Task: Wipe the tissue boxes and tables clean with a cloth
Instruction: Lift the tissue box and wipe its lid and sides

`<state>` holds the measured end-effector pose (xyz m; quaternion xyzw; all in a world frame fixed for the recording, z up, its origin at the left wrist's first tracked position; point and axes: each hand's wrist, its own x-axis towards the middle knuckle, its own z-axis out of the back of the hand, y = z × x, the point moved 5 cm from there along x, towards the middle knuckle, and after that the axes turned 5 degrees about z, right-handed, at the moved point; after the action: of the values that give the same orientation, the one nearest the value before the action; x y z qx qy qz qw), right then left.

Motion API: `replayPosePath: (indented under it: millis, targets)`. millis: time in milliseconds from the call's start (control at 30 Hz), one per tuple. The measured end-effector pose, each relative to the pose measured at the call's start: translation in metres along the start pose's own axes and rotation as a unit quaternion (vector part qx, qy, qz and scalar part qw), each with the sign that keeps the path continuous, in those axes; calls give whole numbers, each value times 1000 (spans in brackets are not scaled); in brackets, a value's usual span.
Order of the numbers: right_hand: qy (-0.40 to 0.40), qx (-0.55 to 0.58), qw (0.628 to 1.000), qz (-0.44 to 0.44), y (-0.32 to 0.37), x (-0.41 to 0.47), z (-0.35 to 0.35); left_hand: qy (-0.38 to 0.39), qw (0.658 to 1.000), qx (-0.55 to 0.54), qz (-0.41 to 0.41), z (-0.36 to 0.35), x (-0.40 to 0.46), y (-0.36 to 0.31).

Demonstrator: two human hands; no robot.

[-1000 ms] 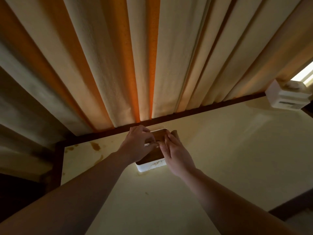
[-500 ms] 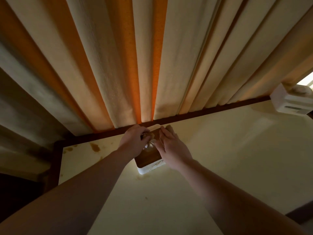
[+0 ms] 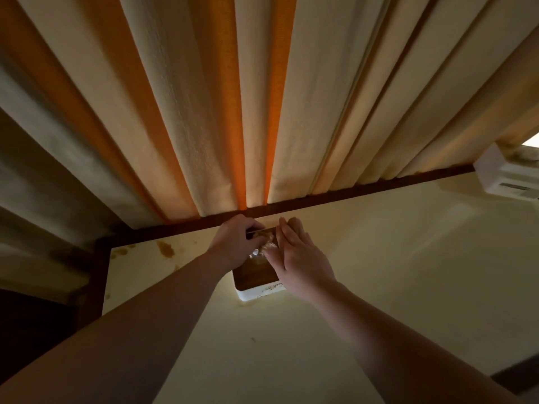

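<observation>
A tissue box (image 3: 253, 276) with a brown lid and a white base stands on the cream table (image 3: 379, 258) near its far edge. My left hand (image 3: 235, 243) curls over the box's far left end. My right hand (image 3: 302, 265) lies along the box's right side with straight fingers, so the box sits clasped between both hands. A small crumpled pale wad (image 3: 261, 252), tissue or cloth, shows between my thumbs on the lid. The far half of the box is hidden by my hands.
Brown stains (image 3: 166, 249) mark the table's far left corner. A second white box (image 3: 509, 177) stands at the far right edge. Cream and orange curtains (image 3: 262, 97) hang right behind the table's dark rim (image 3: 320, 199).
Both hands have slid toward the far end of the box, uncovering more of the brown lid on the near side. The crumpled wad now shows between them.
</observation>
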<state>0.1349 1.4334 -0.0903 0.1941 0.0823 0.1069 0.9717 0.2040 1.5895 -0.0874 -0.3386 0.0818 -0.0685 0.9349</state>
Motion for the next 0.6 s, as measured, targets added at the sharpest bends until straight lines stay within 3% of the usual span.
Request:
replayPosePath:
  millis: [133, 400, 600]
  targets:
    - [0, -18, 1000, 15, 0, -44, -10, 1, 1000, -2, 3, 0, 0, -1]
    - [8, -9, 1000, 7, -6, 21, -1, 5, 1000, -3, 10, -2, 1, 2]
    - [-33, 1, 999, 17, -6, -48, -13, 7, 1000, -2, 9, -3, 0, 3]
